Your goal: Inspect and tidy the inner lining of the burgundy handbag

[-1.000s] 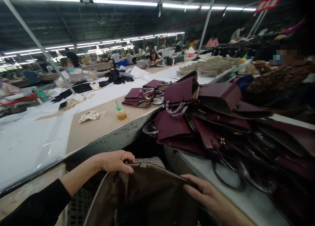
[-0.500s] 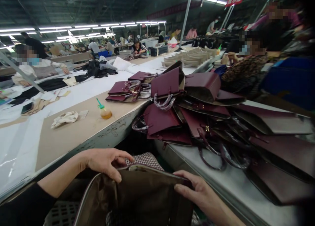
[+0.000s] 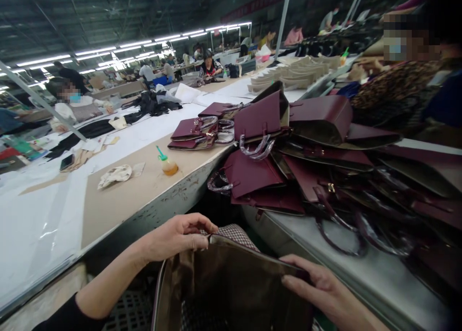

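A bag [image 3: 238, 278] with a brown lining and a dark red edge is held open low in front of me. My left hand [image 3: 184, 235] pinches its top rim at the far left corner, thumb on top. On the right side, my right hand [image 3: 310, 278] grips the same rim, thumb on the lining and fingers outside. Checkered cloth [image 3: 238, 235] shows just beyond the rim. The bag's lower part is cut off by the frame.
Dark red bags [image 3: 256, 172] with wrapped handles are heaped on a metal table [image 3: 310, 235] at the right. On the left table [image 3: 108, 210] stand a glue bottle [image 3: 169, 165] and a crumpled cloth [image 3: 114, 176]. Several people work farther back.
The view has turned left and tilted, so the scene sits farther right. Both hands still hold the bag's rim; my left thumb now lies closer to the rim corner.
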`<state>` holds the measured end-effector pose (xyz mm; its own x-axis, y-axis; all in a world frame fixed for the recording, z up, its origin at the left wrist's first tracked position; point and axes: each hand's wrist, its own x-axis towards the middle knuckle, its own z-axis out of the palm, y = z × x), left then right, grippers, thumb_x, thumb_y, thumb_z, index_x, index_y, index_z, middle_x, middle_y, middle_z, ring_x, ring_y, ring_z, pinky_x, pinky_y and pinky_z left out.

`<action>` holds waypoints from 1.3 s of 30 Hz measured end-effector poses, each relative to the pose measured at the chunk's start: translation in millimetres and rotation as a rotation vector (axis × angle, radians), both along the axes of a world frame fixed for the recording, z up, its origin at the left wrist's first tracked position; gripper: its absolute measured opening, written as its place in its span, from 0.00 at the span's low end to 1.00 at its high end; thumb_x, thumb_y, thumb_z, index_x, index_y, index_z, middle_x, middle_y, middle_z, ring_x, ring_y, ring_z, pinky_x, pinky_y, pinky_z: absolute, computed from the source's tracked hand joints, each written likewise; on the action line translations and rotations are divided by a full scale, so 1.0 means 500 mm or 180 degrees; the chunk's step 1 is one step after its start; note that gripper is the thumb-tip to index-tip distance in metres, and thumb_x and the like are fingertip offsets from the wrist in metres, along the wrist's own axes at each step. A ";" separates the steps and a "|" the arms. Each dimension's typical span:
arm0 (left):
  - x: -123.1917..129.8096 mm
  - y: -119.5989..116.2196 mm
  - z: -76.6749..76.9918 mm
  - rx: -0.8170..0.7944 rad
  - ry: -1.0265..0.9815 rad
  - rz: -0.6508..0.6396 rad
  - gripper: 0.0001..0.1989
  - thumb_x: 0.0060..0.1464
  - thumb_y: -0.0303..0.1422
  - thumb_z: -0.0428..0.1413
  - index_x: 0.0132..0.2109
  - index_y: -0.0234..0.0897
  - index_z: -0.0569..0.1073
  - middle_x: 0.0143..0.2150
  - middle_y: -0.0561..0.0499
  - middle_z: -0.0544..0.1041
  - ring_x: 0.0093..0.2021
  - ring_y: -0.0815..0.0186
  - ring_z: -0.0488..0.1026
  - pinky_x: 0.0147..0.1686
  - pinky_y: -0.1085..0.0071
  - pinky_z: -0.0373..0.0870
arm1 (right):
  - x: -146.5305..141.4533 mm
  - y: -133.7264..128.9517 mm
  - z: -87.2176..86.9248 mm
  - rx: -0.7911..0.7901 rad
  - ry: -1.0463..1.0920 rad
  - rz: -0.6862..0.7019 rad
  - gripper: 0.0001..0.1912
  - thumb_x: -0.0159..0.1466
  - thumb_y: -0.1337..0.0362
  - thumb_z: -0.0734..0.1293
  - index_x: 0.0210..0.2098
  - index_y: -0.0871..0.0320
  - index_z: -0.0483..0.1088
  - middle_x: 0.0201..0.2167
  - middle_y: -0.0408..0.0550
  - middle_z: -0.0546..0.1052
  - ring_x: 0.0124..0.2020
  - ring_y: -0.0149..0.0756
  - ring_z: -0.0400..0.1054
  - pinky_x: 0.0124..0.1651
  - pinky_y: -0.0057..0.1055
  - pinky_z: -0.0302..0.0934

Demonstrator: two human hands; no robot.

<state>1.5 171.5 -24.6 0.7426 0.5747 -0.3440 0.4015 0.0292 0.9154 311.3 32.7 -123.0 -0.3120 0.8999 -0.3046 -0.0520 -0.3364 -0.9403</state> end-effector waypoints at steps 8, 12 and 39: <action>0.087 -0.002 -0.004 0.1356 0.0916 -0.0666 0.10 0.50 0.38 0.64 0.36 0.39 0.74 0.45 0.55 0.78 0.40 0.66 0.71 0.39 0.73 0.63 | 0.003 -0.011 -0.005 0.0165 0.0147 -0.0143 0.15 0.66 0.54 0.69 0.49 0.55 0.73 0.37 0.41 0.75 0.37 0.31 0.68 0.39 0.21 0.61; 0.110 -0.002 -0.026 0.1423 0.1040 -0.0629 0.07 0.53 0.37 0.61 0.33 0.39 0.74 0.39 0.58 0.78 0.38 0.68 0.71 0.38 0.73 0.61 | 0.013 -0.017 -0.009 0.0300 -0.0041 -0.0262 0.17 0.66 0.54 0.68 0.50 0.55 0.73 0.37 0.41 0.76 0.38 0.31 0.67 0.39 0.22 0.60; 0.156 0.007 -0.077 0.1585 0.1296 -0.0049 0.09 0.45 0.32 0.63 0.23 0.36 0.71 0.34 0.54 0.76 0.34 0.67 0.70 0.35 0.71 0.62 | 0.018 -0.029 -0.048 0.0667 -0.1069 -0.0786 0.19 0.69 0.47 0.61 0.49 0.50 0.76 0.37 0.40 0.77 0.41 0.37 0.70 0.42 0.25 0.62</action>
<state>79.3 175.2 -63.4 0.6182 0.7286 -0.2949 0.7167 -0.3684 0.5921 320.5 18.0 -146.8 0.0040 0.9878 -0.1558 0.2125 -0.1531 -0.9651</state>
